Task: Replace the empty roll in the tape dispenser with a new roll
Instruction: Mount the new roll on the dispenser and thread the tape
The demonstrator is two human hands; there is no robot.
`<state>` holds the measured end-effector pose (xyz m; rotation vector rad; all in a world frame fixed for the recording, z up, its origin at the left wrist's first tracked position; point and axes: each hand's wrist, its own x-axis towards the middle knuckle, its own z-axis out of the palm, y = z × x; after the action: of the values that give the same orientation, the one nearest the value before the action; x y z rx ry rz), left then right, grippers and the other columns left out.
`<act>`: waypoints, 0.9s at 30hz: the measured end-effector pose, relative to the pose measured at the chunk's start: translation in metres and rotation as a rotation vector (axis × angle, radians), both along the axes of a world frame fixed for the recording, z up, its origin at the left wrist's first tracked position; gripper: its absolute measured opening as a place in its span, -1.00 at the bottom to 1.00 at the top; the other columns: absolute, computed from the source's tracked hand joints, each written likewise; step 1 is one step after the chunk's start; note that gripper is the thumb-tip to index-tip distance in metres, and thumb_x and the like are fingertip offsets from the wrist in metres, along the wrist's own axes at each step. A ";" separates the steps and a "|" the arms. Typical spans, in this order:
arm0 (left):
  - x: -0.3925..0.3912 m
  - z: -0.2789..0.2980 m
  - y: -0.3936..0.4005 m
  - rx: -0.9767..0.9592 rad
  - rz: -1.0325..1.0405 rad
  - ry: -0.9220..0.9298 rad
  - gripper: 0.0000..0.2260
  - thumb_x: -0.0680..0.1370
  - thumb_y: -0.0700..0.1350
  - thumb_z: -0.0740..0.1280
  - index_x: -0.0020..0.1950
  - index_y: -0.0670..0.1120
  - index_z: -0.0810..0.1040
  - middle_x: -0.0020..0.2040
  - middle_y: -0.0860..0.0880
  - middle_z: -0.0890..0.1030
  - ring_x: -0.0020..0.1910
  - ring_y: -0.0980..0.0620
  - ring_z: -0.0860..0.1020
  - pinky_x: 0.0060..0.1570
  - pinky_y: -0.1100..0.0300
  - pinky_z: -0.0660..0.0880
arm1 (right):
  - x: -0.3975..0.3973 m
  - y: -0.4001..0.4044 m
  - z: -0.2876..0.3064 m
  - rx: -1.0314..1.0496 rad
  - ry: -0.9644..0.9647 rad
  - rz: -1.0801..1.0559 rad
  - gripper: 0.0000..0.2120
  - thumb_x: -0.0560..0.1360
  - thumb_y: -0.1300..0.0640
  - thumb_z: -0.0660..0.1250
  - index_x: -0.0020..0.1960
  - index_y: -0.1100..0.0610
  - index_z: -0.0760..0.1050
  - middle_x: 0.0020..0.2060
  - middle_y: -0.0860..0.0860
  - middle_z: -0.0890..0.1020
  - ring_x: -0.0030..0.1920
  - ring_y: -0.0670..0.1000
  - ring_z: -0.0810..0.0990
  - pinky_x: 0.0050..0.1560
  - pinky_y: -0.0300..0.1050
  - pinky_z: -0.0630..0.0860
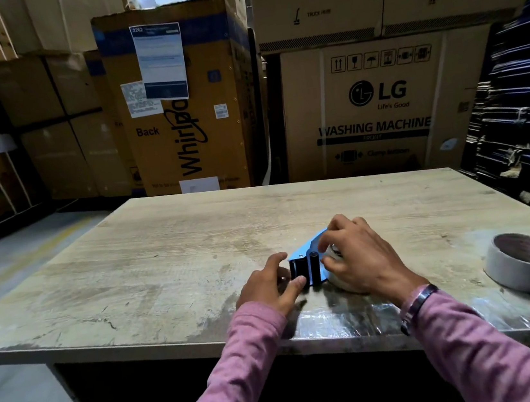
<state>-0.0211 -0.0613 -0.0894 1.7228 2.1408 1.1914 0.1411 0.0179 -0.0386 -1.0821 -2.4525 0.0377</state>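
Head view, from the near edge outward: the left hand rests on the worktop a little in from that edge, its fingers loosely curled, thumb and fingertips touching the black roller end of the blue tape dispenser; it seems to steady the tool more than clamp it, and whether it truly pinches the roller cannot be told. Just beside it, the right hand arches over the dispenser's hub with fingers curled round the pale roll seated there, which looks like the spent one being worked off. The new tape roll lies flat near the worktop's right edge, well apart from both hands and untouched. The risks, as I judge them: the dispenser lies on its side with only a light hold, so a tug on a tight core could skid it along the smooth top, or slide the left fingertips toward the cutter end, whose blade is not visible here. The new roll is close enough to the right edge that a careless sweep of the sleeve could knock it off.
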 end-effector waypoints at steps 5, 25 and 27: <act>0.005 0.004 0.013 0.000 -0.005 -0.114 -0.54 0.44 0.12 0.39 0.30 0.10 0.39 0.10 -0.01 0.63 0.01 -0.03 0.61 0.18 -0.03 0.49 | -0.011 0.008 0.001 -0.034 0.024 -0.016 -0.85 0.58 0.03 0.29 0.04 0.00 0.63 0.03 -0.12 0.48 0.06 -0.02 0.41 -0.06 -0.11 0.39; 0.009 0.007 0.019 0.238 0.174 0.279 -0.62 0.41 -0.06 0.41 0.20 -0.04 0.44 0.06 -0.12 0.52 0.01 -0.10 0.48 -0.01 0.04 0.50 | -0.024 0.032 0.025 -0.099 -0.152 0.024 -0.90 0.49 0.08 0.37 -0.19 -0.08 0.55 -0.03 -0.08 0.62 -0.02 0.08 0.57 -0.05 0.07 0.57; 0.036 0.004 0.002 0.482 0.174 0.215 -0.79 0.43 -0.03 0.31 0.02 -0.06 0.45 -0.09 -0.10 0.53 -0.14 -0.08 0.50 -0.17 0.07 0.50 | -0.023 0.033 0.025 -0.112 -0.162 0.029 -0.88 0.47 0.08 0.37 -0.23 -0.08 0.53 -0.04 -0.08 0.61 -0.01 0.08 0.58 -0.04 0.06 0.57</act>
<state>0.0144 -0.0589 -0.0850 1.9530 2.3012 1.7629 0.1177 0.0507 -0.0140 -1.1365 -2.6384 0.1012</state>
